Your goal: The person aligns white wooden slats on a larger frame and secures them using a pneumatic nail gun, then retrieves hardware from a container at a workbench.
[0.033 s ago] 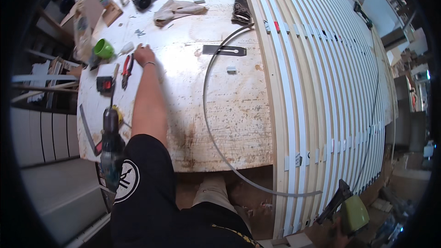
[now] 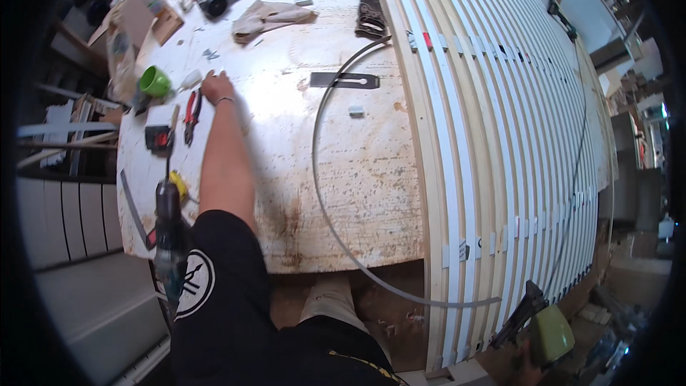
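My left hand [image 2: 219,88] reaches onto the white, stained tabletop [image 2: 364,171], fingers bent down beside a small translucent white piece [image 2: 191,78]; what is between the fingertips is too small to make out. Left of it lie red-and-black pliers [image 2: 191,118] and a green cup [image 2: 155,82]. Small metal bits [image 2: 209,53] lie just beyond. At the lower right, my right hand [image 2: 532,352], mostly hidden and dim, grips a green-and-black nail-gun-like tool [image 2: 550,336].
White-faced slats [image 2: 500,136] fill the right side. A grey curved strip [image 2: 316,171] arcs across table and slats. A drill [image 2: 170,243] and tape measure [image 2: 158,137] sit left; a cordless tool [image 2: 214,4], cloth [image 2: 264,18] and slotted dark plate [image 2: 344,80] lie farther off.
The view has shifted slightly, so the table's contents appear a little farther left. My left hand stays by the small white piece, with its fingers only slightly moved.
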A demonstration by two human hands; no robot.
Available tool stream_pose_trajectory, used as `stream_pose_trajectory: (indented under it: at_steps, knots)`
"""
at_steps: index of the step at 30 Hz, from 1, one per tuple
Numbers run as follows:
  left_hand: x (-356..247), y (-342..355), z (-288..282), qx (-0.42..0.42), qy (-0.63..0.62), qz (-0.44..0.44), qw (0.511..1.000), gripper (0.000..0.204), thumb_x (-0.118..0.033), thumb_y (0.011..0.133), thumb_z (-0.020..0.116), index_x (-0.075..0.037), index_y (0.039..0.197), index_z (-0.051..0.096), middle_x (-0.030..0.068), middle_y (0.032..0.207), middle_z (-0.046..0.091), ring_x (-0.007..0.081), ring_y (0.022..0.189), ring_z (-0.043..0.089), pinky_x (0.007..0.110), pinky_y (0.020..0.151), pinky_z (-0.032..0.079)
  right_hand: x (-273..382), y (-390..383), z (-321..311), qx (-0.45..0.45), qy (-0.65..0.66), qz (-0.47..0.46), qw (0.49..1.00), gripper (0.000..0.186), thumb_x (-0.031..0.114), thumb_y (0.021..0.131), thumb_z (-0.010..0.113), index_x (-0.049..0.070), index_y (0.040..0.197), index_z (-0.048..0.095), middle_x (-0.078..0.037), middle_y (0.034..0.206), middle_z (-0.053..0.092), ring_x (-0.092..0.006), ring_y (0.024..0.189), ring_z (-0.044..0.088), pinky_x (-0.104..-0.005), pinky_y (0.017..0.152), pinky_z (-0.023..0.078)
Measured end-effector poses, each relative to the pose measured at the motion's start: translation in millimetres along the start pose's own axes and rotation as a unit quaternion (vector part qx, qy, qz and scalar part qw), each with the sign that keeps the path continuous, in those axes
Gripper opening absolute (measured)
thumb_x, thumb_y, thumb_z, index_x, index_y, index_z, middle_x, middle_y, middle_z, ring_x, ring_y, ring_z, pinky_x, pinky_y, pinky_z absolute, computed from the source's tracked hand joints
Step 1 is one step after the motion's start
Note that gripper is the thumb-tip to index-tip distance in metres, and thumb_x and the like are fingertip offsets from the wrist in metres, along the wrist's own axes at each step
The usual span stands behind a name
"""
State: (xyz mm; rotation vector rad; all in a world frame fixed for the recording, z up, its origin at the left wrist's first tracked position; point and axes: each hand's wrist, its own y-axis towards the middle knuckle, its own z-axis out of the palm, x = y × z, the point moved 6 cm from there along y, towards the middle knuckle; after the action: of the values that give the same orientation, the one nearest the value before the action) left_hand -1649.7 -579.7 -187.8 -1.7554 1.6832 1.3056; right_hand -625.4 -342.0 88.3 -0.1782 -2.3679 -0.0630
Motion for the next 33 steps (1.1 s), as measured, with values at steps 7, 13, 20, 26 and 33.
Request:
stream_pose_trajectory:
  at_steps: [7,13,20,26,33]
  knots:
    - [-18,-42,128,0.092,0.233,0.056,0.966,0.016,-0.021,0.087,0.066,-0.009,0.093,0.076,0.0186,0.096,0.071,0.0359,0.096,0.067,0.046,0.085,0.054,47,-63,-18,-0.082,-0.060,0.071,0.992,0.045,0.005,0.084,0.078,-0.001,0.125,0.060,-0.010,0.105,0.068,-0.0186,0.086,0.066,-0.0346,0.075,0.055]
    - [-25,71,120,-0.028,0.377,0.378,0.845,0.021,-0.021,0.093,0.058,-0.007,0.101,0.071,0.0105,0.096,0.073,0.0267,0.093,0.069,0.039,0.080,0.054,-8,-44,-38,-0.032,0.082,0.074,0.993,0.044,0.002,0.086,0.076,-0.002,0.127,0.059,-0.011,0.105,0.068,-0.0182,0.084,0.066,-0.0340,0.073,0.055]
    - [-356,-362,17,0.422,-0.421,0.005,0.803,0.038,-0.016,0.106,0.055,0.002,0.140,0.055,0.0050,0.106,0.064,0.0103,0.095,0.058,0.027,0.091,0.050,32,-4,-75,-0.034,0.395,0.012,0.918,0.037,0.014,0.095,0.067,-0.004,0.126,0.057,-0.002,0.073,0.055,-0.0133,0.060,0.054,-0.0315,0.059,0.048]
    - [-553,-766,-227,0.755,-0.455,0.116,0.458,0.021,-0.008,0.101,0.059,0.003,0.117,0.066,0.0041,0.097,0.063,0.0130,0.093,0.060,0.028,0.089,0.049,-80,31,-157,-0.015,0.598,-0.025,0.801,0.040,0.025,0.097,0.058,-0.006,0.122,0.055,-0.001,0.061,0.045,-0.0139,0.052,0.050,-0.0326,0.056,0.047]
    - [-611,-954,-332,0.752,-0.435,0.207,0.450,0.015,0.000,0.094,0.067,0.003,0.110,0.070,0.0112,0.104,0.073,0.0166,0.099,0.071,0.027,0.090,0.056,-163,43,-209,0.021,0.629,0.027,0.776,0.037,0.026,0.094,0.061,-0.002,0.118,0.060,-0.002,0.057,0.044,-0.0149,0.048,0.047,-0.0335,0.056,0.046]
